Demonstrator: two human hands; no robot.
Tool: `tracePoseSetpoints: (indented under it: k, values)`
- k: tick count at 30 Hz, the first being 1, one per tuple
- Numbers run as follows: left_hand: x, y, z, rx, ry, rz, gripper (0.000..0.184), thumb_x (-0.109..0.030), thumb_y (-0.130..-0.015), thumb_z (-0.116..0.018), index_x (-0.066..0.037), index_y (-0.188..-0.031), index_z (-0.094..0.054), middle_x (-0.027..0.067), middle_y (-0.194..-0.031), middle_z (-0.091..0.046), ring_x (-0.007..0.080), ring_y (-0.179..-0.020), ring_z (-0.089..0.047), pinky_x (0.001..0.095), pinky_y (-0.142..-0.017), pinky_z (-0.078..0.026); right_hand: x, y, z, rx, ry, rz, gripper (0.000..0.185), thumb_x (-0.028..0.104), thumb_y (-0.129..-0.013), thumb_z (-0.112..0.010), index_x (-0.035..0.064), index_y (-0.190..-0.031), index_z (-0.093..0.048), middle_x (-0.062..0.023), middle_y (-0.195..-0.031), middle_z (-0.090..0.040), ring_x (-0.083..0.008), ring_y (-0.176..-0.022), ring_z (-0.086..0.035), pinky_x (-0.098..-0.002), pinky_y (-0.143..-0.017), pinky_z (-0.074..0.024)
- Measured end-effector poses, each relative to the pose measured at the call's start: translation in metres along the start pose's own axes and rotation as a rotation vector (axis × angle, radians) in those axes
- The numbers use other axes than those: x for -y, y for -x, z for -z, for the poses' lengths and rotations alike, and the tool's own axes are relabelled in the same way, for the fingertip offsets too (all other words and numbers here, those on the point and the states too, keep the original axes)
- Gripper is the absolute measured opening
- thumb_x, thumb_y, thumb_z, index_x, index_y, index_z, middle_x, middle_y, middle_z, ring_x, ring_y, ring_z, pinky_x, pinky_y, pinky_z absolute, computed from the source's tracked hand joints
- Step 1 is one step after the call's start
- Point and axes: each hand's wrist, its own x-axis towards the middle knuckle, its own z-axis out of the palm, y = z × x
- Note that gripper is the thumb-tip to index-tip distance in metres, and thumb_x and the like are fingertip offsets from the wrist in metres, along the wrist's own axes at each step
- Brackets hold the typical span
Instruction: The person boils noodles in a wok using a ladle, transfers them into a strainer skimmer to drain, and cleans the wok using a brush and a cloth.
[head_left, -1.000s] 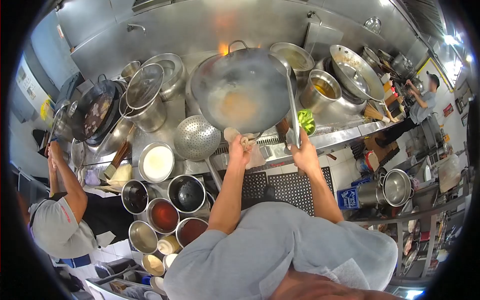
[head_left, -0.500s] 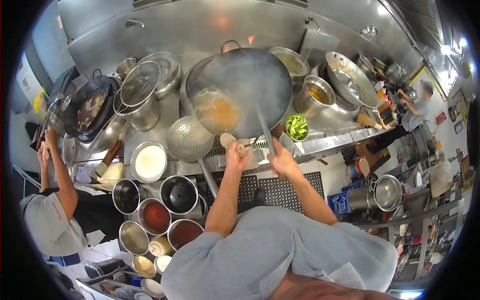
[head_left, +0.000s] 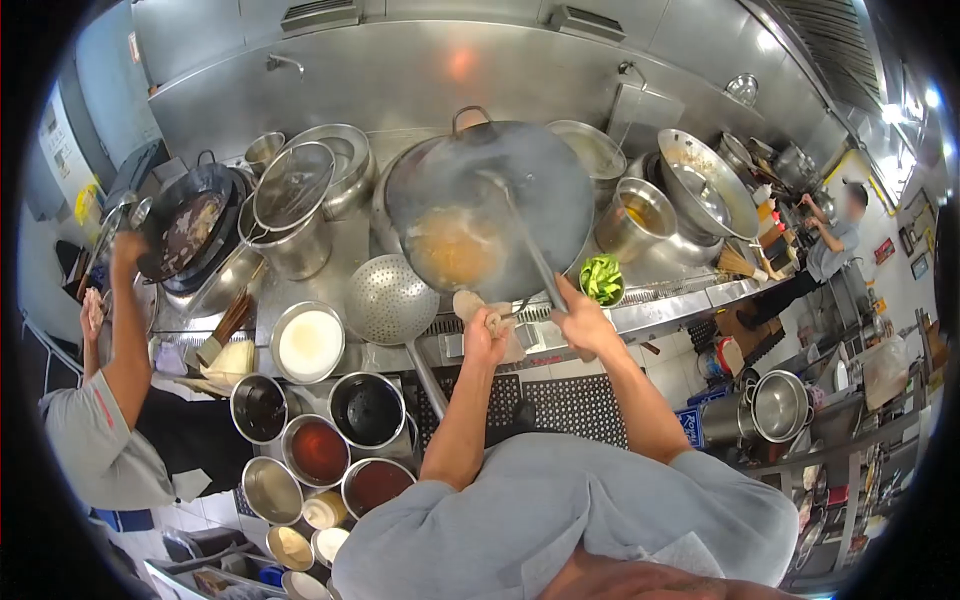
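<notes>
A large dark wok [head_left: 555, 185] sits on the burner in front of me, with steam rising off it. Orange-brown food [head_left: 455, 252] lies in its near left part. My left hand [head_left: 486, 340] is closed around a beige cloth [head_left: 468, 305] at the wok's near rim, where a dark handle shows beside it. My right hand [head_left: 586, 322] grips the handle of a long wok ladle [head_left: 535, 255]. The ladle reaches over the wok, and steam blurs its head. Close to my right hand stands a container of cut green vegetables [head_left: 602, 278].
Left of the wok, a perforated strainer [head_left: 392, 300] lies beside a pot of white contents [head_left: 310, 342]. Several sauce pots [head_left: 316, 450] stand nearer me. A co-worker [head_left: 95, 420] stands at a second wok [head_left: 190, 225]. A metal pot [head_left: 635, 222] is on the right; another person [head_left: 835, 240] stands beyond.
The ladle's head has swung left and up within the wok. The food has shifted, and the small flame behind the wok no longer shows. The left co-worker's arm has risen.
</notes>
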Motion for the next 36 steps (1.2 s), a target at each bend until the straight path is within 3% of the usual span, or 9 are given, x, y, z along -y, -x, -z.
tracePoseSetpoints:
  k: [2, 3, 10, 18, 20, 25, 27, 33, 36]
  values:
    - [0.010, -0.009, 0.011, 0.092, 0.040, -0.030, 0.007, -0.014, -0.088, -0.052, -0.009, -0.083, -0.055, 0.0001, -0.074, -0.055, 0.0138, -0.064, -0.053, 0.0261, -0.051, -0.038, -0.011, -0.027, 0.007, -0.210, 0.320, 0.138, 0.070, 0.009, -0.079, -0.052, 0.0083, -0.146, -0.028, -0.0217, -0.085, -0.065, -0.0227, -0.047, -0.058, -0.0372, -0.052, -0.0516]
    - [0.009, -0.002, 0.009, 0.065, 0.040, -0.029, 0.009, -0.014, -0.088, -0.052, -0.010, -0.081, -0.055, -0.0002, -0.072, -0.054, 0.0137, -0.063, -0.053, 0.0261, -0.050, -0.038, 0.026, -0.007, 0.015, -0.077, 0.142, -0.120, 0.072, 0.009, -0.079, -0.051, 0.0098, -0.146, -0.027, -0.0221, -0.081, -0.065, -0.0238, -0.049, -0.060, -0.0383, -0.054, -0.0515]
    - [0.007, -0.002, 0.012, 0.109, 0.046, -0.029, 0.016, -0.012, -0.089, -0.051, -0.012, -0.073, -0.050, -0.0020, -0.060, -0.046, 0.0122, -0.054, -0.047, 0.0250, -0.048, -0.035, -0.021, 0.012, -0.002, -0.082, 0.016, 0.087, 0.068, 0.009, -0.080, -0.053, 0.0090, -0.144, -0.032, -0.0193, -0.072, -0.064, -0.0239, -0.044, -0.057, -0.0385, -0.051, -0.0489]
    - [-0.003, 0.010, -0.014, 0.031, 0.059, -0.020, 0.019, -0.010, -0.087, -0.051, -0.012, -0.069, -0.046, -0.0043, -0.055, -0.039, 0.0091, -0.046, -0.037, 0.0237, -0.046, -0.030, -0.006, 0.034, -0.016, 0.112, -0.056, -0.069, 0.070, 0.008, -0.079, -0.053, 0.0084, -0.145, -0.031, -0.0189, -0.082, -0.067, -0.0199, -0.045, -0.057, -0.0343, -0.049, -0.0500]
    - [-0.002, 0.008, -0.009, 0.016, 0.036, 0.002, 0.009, -0.010, -0.086, -0.050, -0.006, -0.078, -0.054, 0.0028, -0.069, -0.052, 0.0159, -0.058, -0.052, 0.0280, -0.053, -0.045, -0.002, 0.024, -0.008, 0.051, -0.052, -0.020, 0.071, 0.008, -0.078, -0.053, 0.0071, -0.145, -0.030, -0.0187, -0.081, -0.067, -0.0202, -0.045, -0.058, -0.0344, -0.049, -0.0498]
    - [-0.002, 0.007, 0.009, 0.146, 0.115, -0.005, 0.013, -0.009, -0.086, -0.049, -0.007, -0.073, -0.052, 0.0014, -0.064, -0.049, 0.0153, -0.055, -0.050, 0.0290, -0.052, -0.044, 0.008, -0.002, -0.001, -0.193, 0.050, 0.049, 0.071, 0.007, -0.078, -0.052, 0.0029, -0.145, -0.029, -0.0180, -0.066, -0.063, -0.0189, -0.044, -0.056, -0.0352, -0.047, -0.0484]
    - [0.001, -0.003, 0.013, 0.177, 0.150, -0.017, 0.015, -0.009, -0.086, -0.049, -0.008, -0.071, -0.051, 0.0010, -0.063, -0.048, 0.0150, -0.054, -0.049, 0.0294, -0.052, -0.044, 0.000, 0.009, -0.012, -0.069, -0.143, 0.031, 0.070, 0.008, -0.080, -0.054, 0.0012, -0.145, -0.030, -0.0078, -0.059, -0.056, -0.0150, -0.041, -0.049, -0.0294, -0.042, -0.0425]
    - [-0.004, 0.006, 0.002, -0.025, 0.111, 0.044, 0.019, -0.009, -0.087, -0.047, -0.010, -0.068, -0.048, -0.0006, -0.060, -0.043, 0.0129, -0.051, -0.045, 0.0285, -0.049, -0.042, 0.009, 0.017, -0.008, -0.046, -0.095, 0.015, 0.069, 0.009, -0.079, -0.053, 0.0044, -0.144, -0.032, -0.0128, -0.061, -0.060, -0.0179, -0.043, -0.055, -0.0333, -0.047, -0.0474]
    - [-0.002, -0.006, 0.024, 0.165, 0.097, 0.052, 0.006, -0.014, -0.082, -0.056, -0.011, -0.078, -0.054, -0.0005, -0.071, -0.054, 0.0113, -0.059, -0.049, 0.0235, -0.047, -0.037, 0.018, -0.001, -0.007, -0.154, -0.022, 0.042, 0.069, 0.010, -0.079, -0.052, 0.0058, -0.145, -0.031, -0.0168, -0.066, -0.062, -0.0216, -0.046, -0.059, -0.0356, -0.050, -0.0498]
